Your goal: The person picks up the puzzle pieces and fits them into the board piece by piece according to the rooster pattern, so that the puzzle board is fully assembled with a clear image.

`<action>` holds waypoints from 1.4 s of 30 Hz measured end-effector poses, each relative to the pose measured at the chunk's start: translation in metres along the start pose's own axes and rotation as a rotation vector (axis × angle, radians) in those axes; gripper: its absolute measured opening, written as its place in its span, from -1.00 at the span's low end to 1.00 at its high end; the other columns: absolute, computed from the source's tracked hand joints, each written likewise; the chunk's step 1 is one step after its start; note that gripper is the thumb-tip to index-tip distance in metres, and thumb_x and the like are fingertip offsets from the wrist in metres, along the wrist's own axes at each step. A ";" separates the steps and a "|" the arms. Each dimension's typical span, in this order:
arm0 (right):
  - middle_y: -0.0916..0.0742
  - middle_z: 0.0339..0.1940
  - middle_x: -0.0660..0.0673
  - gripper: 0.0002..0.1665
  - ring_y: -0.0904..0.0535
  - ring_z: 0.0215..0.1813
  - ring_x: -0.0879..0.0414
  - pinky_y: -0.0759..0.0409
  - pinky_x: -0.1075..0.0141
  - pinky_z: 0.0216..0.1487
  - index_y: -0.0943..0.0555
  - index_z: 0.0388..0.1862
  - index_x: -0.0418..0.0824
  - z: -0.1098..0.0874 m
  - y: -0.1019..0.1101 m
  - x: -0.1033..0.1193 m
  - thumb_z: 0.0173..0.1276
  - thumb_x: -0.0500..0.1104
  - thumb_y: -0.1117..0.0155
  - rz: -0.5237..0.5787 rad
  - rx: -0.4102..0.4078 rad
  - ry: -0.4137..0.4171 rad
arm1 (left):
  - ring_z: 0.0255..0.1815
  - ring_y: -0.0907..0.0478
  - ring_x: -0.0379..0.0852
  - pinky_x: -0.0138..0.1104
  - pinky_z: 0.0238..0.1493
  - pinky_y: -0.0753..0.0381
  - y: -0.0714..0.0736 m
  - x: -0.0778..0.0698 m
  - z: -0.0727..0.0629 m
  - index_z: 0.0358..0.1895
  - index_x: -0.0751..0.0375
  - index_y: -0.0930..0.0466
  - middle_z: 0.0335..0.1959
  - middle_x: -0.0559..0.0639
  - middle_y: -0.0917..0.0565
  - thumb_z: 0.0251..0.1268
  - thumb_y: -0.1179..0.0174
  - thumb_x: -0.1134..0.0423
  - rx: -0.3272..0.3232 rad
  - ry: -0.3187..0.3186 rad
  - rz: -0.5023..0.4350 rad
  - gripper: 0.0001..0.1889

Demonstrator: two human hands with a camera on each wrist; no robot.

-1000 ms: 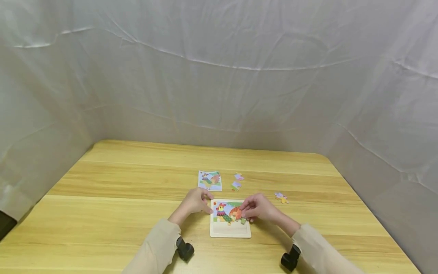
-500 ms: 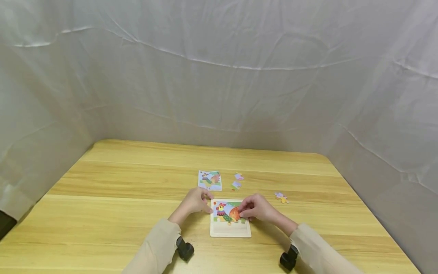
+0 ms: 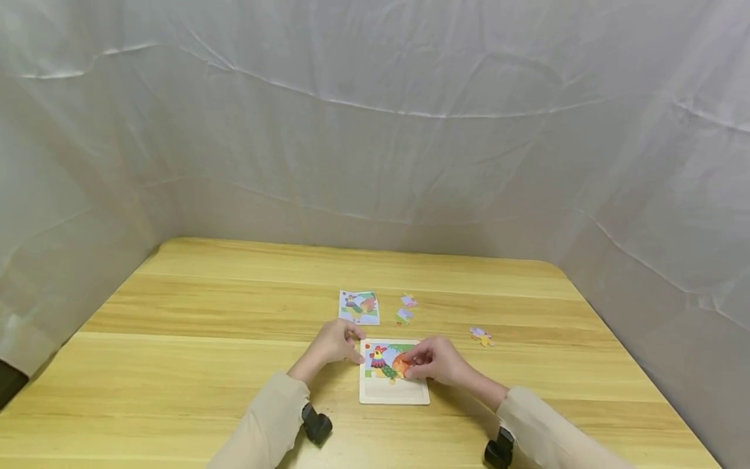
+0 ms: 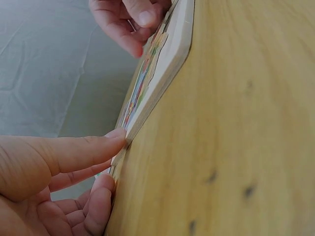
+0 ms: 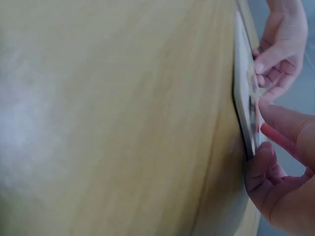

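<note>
Yellow wood-grain worktop [image 3: 205, 378], pale wooden tray [image 3: 393, 393] roughly midway between its side edges, left hand [image 3: 334, 343] clamped on tray's far-left corner, right hand [image 3: 443, 362] over tray's right edge, thumb and forefinger apart, multicoloured rooster jigsaw [image 3: 383, 359] inside tray, small pale-blue jigsaw pieces [image 3: 405, 316] toward worktop's far edge.

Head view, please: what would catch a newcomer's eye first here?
Probably the bright rooster puzzle in a pale frame, the left grip at its left edge, the right grip over its right side. Next, the rooster picture card lying just beyond it, with loose pieces to the card's right.
</note>
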State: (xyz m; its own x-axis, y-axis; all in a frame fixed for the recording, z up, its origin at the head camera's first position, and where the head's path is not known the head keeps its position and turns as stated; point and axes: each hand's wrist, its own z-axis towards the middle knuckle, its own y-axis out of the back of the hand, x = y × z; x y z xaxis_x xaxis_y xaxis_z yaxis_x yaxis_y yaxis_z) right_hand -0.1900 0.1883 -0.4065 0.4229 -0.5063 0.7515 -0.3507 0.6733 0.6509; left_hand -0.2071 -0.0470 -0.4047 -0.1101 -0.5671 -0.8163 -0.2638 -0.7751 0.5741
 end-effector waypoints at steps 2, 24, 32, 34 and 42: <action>-0.60 -0.56 -0.02 -0.74 -0.28 -0.60 0.30 -0.28 0.47 -0.62 -0.66 -0.35 -0.37 0.000 -0.002 0.000 -0.05 -0.26 -0.42 -0.014 -0.005 0.000 | -0.57 -0.31 -0.16 -0.39 -0.57 -0.33 0.000 0.000 0.000 -0.29 0.31 -0.61 -0.62 -0.03 -0.41 -0.31 -0.40 0.48 0.001 0.000 -0.002 -0.65; -0.51 -0.61 0.08 -0.84 -0.26 -0.55 0.31 -0.29 0.46 -0.53 -0.68 -0.40 -0.35 0.003 0.002 0.007 -0.01 -0.31 -0.38 -0.140 0.100 0.033 | -0.66 -0.25 -0.19 -0.42 -0.62 -0.28 0.001 -0.001 -0.001 -0.29 0.34 -0.59 -0.68 -0.04 -0.38 -0.29 -0.38 0.50 0.014 -0.008 -0.027 -0.67; -0.54 -0.56 0.02 -0.73 -0.31 -0.55 0.28 -0.30 0.48 -0.55 -0.63 -0.29 -0.38 0.001 0.003 0.005 -0.02 -0.31 -0.39 -0.023 0.062 -0.019 | -0.68 -0.24 -0.20 -0.42 -0.63 -0.28 0.001 -0.001 -0.002 -0.28 0.35 -0.59 -0.69 -0.04 -0.37 -0.29 -0.37 0.51 0.020 -0.006 -0.041 -0.66; -0.54 -0.56 0.01 -0.74 -0.31 -0.56 0.27 -0.29 0.48 -0.57 -0.62 -0.30 -0.38 0.000 0.003 0.005 -0.02 -0.30 -0.39 0.007 0.046 -0.030 | -0.68 -0.24 -0.20 -0.42 -0.63 -0.28 0.001 -0.001 -0.002 -0.28 0.35 -0.59 -0.68 -0.04 -0.38 -0.29 -0.37 0.51 0.019 -0.002 -0.039 -0.66; -0.56 -0.56 0.01 -0.76 -0.30 -0.58 0.28 -0.28 0.49 -0.59 -0.65 -0.32 -0.37 -0.004 -0.001 0.002 0.00 -0.29 -0.38 0.020 0.004 -0.048 | -0.68 -0.24 -0.20 -0.42 -0.63 -0.27 0.001 -0.001 -0.001 -0.28 0.35 -0.59 -0.69 -0.04 -0.37 -0.28 -0.37 0.50 0.017 0.000 -0.035 -0.67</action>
State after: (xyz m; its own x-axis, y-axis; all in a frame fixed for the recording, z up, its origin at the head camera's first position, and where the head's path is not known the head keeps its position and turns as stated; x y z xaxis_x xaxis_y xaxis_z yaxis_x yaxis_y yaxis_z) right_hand -0.1855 0.1889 -0.4062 0.3754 -0.5179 0.7687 -0.3620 0.6815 0.6360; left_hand -0.2061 -0.0479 -0.4036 -0.1003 -0.5399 -0.8357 -0.2837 -0.7896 0.5442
